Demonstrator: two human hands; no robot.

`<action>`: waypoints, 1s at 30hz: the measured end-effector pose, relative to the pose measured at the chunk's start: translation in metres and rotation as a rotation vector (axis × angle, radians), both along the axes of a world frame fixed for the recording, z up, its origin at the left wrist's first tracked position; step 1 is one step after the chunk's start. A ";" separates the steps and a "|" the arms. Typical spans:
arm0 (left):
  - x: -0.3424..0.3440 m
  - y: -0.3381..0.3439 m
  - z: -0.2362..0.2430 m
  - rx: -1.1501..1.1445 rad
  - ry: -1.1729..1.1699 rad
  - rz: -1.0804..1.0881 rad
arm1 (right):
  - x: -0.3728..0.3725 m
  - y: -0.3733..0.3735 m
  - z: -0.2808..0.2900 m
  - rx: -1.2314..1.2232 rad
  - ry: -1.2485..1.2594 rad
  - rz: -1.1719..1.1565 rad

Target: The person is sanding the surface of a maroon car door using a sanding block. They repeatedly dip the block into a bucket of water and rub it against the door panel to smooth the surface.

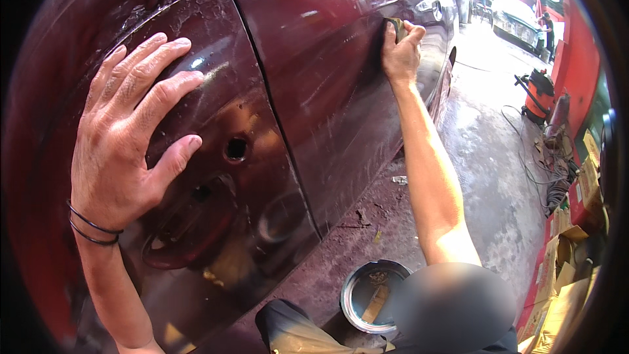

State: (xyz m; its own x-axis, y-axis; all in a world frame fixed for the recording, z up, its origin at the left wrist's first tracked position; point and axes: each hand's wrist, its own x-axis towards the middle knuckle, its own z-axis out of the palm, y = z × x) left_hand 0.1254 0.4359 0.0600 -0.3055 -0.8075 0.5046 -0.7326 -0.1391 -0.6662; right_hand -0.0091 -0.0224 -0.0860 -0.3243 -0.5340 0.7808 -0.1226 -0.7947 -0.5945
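Dark maroon car body panels point(327, 111) fill the left and middle of the view, wet and streaked in places. My left hand point(131, 111) lies with fingers spread against the panel at the left, holding nothing. Further along, my right hand point(403, 52) grips a small dark-and-yellowish sanding pad point(397, 27) against the door's surface, and most of the pad is hidden by the fingers. A dark seam point(265, 85) runs between the two panels. Below the left hand, the near panel has a dark hole point(236, 149) and a recessed oval point(190, 233).
A bucket point(347, 298) with liquid and a brown flat piece point(376, 305) stands by my knee point(288, 324). On the right are an orange-and-black shop vacuum point(539, 95), cables point(557, 190) and cardboard boxes point(557, 308). People point(548, 29) and another car point(517, 19) are far back.
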 end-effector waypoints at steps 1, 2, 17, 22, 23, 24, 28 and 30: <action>0.003 -0.006 -0.009 0.010 0.024 -0.011 | -0.002 0.007 -0.009 0.058 -0.006 0.012; 0.006 -0.011 -0.018 0.019 0.051 -0.024 | -0.003 0.017 -0.020 0.117 -0.011 0.021; 0.006 -0.012 -0.018 0.018 0.030 -0.017 | -0.009 0.003 -0.065 0.172 -0.070 -0.012; 0.000 0.000 -0.003 0.021 -0.015 0.018 | 0.037 0.164 -0.113 -0.184 -0.011 0.064; -0.001 0.002 -0.002 0.026 -0.028 0.028 | 0.038 0.152 -0.118 -0.169 -0.017 0.103; -0.002 0.005 0.002 0.021 -0.040 0.033 | 0.038 0.134 -0.118 -0.163 -0.022 0.137; 0.000 -0.011 -0.011 0.025 0.018 -0.017 | -0.031 -0.029 -0.108 0.089 -0.090 -0.008; 0.002 -0.010 -0.010 0.030 0.012 -0.003 | -0.023 -0.032 -0.099 0.304 -0.118 -0.007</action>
